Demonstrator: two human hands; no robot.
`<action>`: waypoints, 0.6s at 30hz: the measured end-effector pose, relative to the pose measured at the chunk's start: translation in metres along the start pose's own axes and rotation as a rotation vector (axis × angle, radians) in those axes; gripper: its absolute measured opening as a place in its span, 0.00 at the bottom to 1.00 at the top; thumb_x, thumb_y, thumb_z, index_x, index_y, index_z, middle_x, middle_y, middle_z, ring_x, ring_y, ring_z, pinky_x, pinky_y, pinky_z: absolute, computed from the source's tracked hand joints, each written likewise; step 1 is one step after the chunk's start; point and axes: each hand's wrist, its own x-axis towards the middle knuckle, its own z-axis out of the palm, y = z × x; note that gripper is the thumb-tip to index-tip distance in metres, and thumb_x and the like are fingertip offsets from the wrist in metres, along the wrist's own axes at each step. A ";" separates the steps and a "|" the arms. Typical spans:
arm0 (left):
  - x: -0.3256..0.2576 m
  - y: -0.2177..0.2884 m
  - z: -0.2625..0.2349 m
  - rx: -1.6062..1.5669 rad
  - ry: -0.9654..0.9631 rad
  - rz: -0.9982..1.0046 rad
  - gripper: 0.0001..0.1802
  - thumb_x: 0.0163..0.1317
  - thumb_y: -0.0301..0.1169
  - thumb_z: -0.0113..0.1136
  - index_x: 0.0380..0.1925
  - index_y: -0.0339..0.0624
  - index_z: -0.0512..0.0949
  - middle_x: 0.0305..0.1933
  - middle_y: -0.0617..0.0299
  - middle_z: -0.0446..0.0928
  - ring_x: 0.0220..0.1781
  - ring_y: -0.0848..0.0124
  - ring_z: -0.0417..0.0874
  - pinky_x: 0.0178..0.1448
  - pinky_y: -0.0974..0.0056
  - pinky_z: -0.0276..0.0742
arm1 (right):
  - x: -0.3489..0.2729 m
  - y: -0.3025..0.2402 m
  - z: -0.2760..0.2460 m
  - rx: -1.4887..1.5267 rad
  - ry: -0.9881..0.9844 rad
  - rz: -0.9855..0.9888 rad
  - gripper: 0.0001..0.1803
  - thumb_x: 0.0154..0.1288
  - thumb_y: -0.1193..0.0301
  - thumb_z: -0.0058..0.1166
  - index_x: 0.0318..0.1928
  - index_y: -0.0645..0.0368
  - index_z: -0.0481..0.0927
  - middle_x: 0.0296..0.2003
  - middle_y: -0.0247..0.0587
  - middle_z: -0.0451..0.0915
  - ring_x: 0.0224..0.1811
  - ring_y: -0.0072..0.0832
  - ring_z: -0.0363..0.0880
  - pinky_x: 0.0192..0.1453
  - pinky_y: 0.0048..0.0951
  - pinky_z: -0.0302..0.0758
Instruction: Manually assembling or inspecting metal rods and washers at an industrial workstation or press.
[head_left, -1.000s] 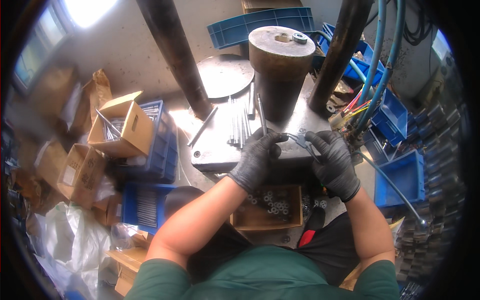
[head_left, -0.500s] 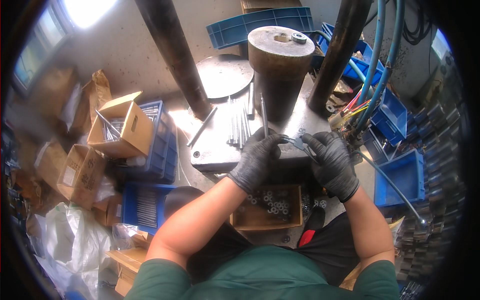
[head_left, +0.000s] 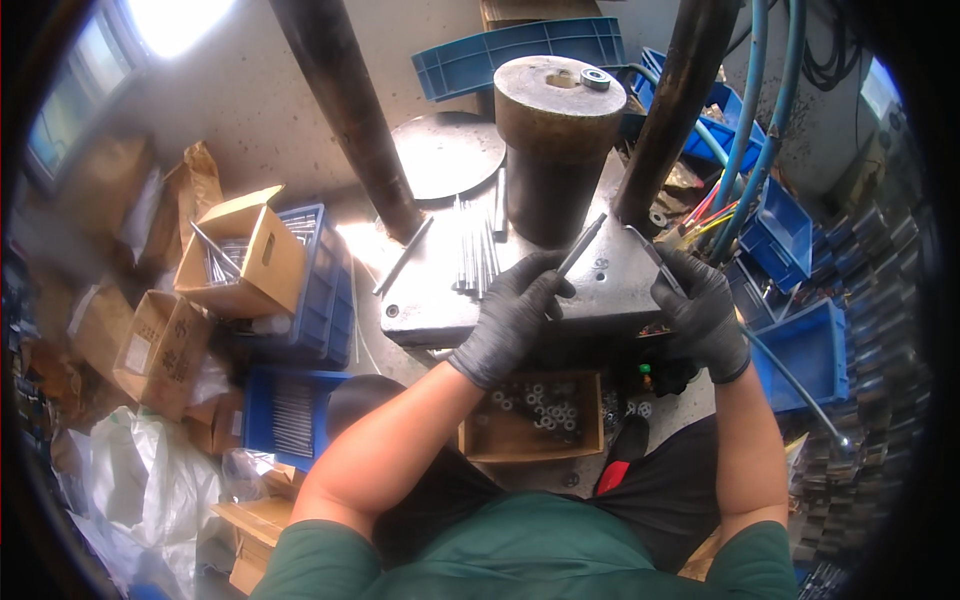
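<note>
My left hand (head_left: 512,312), in a black glove, is closed around a slim metal shaft (head_left: 584,244). The shaft tilts up and to the right over the metal bench plate (head_left: 430,312). To its right my gloved right hand (head_left: 708,318) grips a pair of thin-nosed pliers (head_left: 655,258), their tips pointing up and left, apart from the shaft. Several bare metal rods (head_left: 476,248) lie on the plate left of a thick steel cylinder (head_left: 550,150). On that cylinder's top rests a ball bearing (head_left: 595,79).
Below the plate sits a cardboard box (head_left: 532,457) with several small metal rings. A blue bin of rods (head_left: 255,410) and an open carton (head_left: 270,250) stand left. Dark steel columns (head_left: 345,110) flank the cylinder. Blue bins (head_left: 800,350) and hoses (head_left: 752,130) are on the right.
The pliers have moved right, away from the shaft, together with my right hand. The shaft has tipped from upright to a rightward slant in my left hand.
</note>
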 end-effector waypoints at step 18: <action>-0.003 0.004 -0.006 0.511 -0.075 0.154 0.19 0.73 0.29 0.61 0.61 0.38 0.80 0.53 0.58 0.84 0.54 0.71 0.83 0.62 0.64 0.78 | -0.003 -0.005 -0.025 -0.049 -0.368 -0.005 0.26 0.61 0.81 0.65 0.61 0.67 0.82 0.50 0.49 0.88 0.52 0.28 0.86 0.61 0.32 0.81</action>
